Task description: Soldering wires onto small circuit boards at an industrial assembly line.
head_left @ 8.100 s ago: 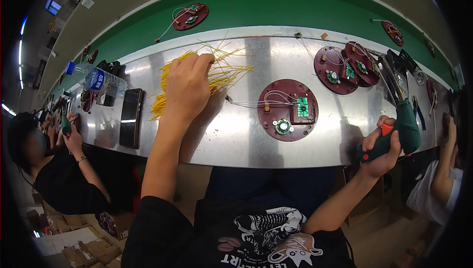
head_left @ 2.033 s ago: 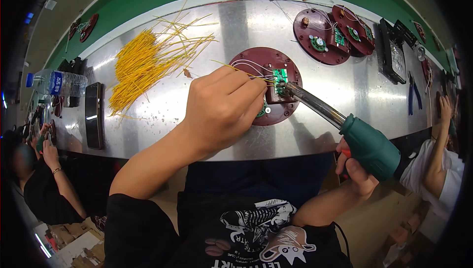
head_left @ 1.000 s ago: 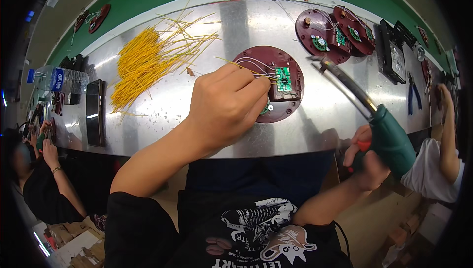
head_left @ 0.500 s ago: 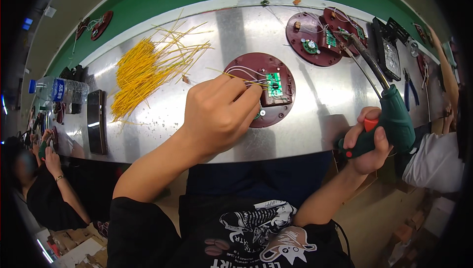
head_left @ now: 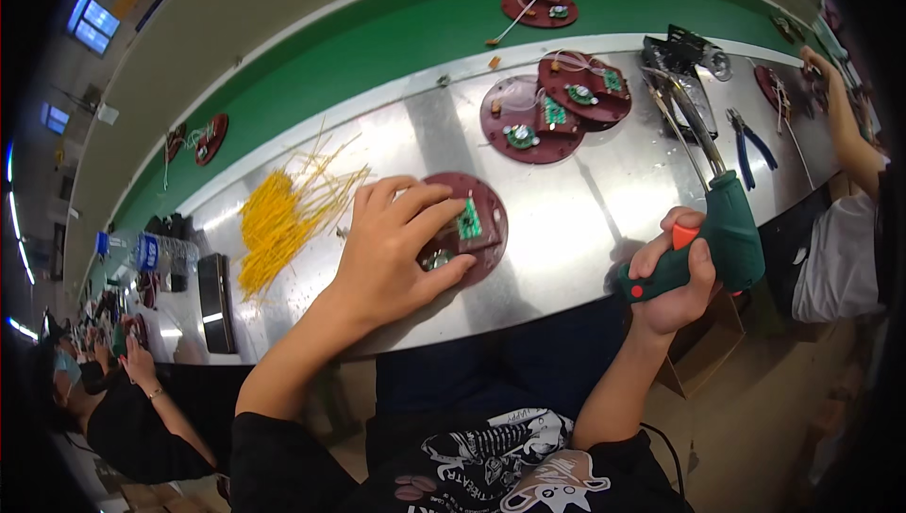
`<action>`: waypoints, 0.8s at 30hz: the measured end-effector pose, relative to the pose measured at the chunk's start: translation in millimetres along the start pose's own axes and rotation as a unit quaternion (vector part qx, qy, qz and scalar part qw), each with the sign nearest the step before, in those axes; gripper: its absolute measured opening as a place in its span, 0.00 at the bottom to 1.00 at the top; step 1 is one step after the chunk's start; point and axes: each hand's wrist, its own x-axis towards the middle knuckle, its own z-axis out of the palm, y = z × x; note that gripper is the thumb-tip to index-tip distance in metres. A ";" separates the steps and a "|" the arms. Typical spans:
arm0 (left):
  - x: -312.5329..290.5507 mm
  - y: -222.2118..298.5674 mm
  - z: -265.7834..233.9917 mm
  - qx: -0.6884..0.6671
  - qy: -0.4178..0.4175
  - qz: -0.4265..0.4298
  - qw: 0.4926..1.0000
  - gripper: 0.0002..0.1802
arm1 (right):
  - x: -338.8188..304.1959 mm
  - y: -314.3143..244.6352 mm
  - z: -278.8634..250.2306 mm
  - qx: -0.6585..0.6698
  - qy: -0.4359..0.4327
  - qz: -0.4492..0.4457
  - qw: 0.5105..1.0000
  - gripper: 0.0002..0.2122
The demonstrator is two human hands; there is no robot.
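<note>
A dark red round disc point(head_left: 493, 255) lies on the metal bench, carrying a green circuit board point(head_left: 469, 219) in a raised housing. My left hand point(head_left: 382, 253) is spread over the disc's left side. Its fingers are apart, with fingertips near the board and the thumb near the disc's lower edge. They cover part of the disc and a second small round board. On the right, my right hand point(head_left: 672, 272) is wrapped round the handle of a green soldering gun point(head_left: 734, 235) with an orange trigger. The gun's long metal tip points up and away, above the bench.
A pile of yellow wires point(head_left: 274, 230) lies left of the disc. Beyond it are a phone point(head_left: 216, 303) and a plastic bottle point(head_left: 170, 254). Two overlapping red discs point(head_left: 533, 140) lie farther back. Blue-handled pliers point(head_left: 752, 150) lie right. Other people work at both sides.
My left hand has opened from a pinch at the board's wires to spread fingers over the disc. The soldering gun's tip has shifted right, away from the overlapping discs. The view has turned.
</note>
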 end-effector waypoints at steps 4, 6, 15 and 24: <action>24.6 -13.8 -5.9 -0.032 -0.005 -0.016 0.999 0.26 | -0.1 0.2 -1.4 0.004 0.075 -0.035 0.997 0.17; 52.2 -32.8 -10.0 -0.013 0.027 -0.027 0.999 0.26 | 0.8 4.0 -10.2 0.018 0.085 -0.038 0.995 0.17; 200.2 -166.2 37.4 0.357 0.021 -0.118 0.927 0.19 | 16.3 -2.5 -8.9 0.059 0.165 -0.023 0.984 0.19; 362.3 -89.8 134.6 0.118 -0.111 -0.225 0.961 0.26 | 12.7 0.9 -9.3 0.052 0.211 -0.065 0.974 0.18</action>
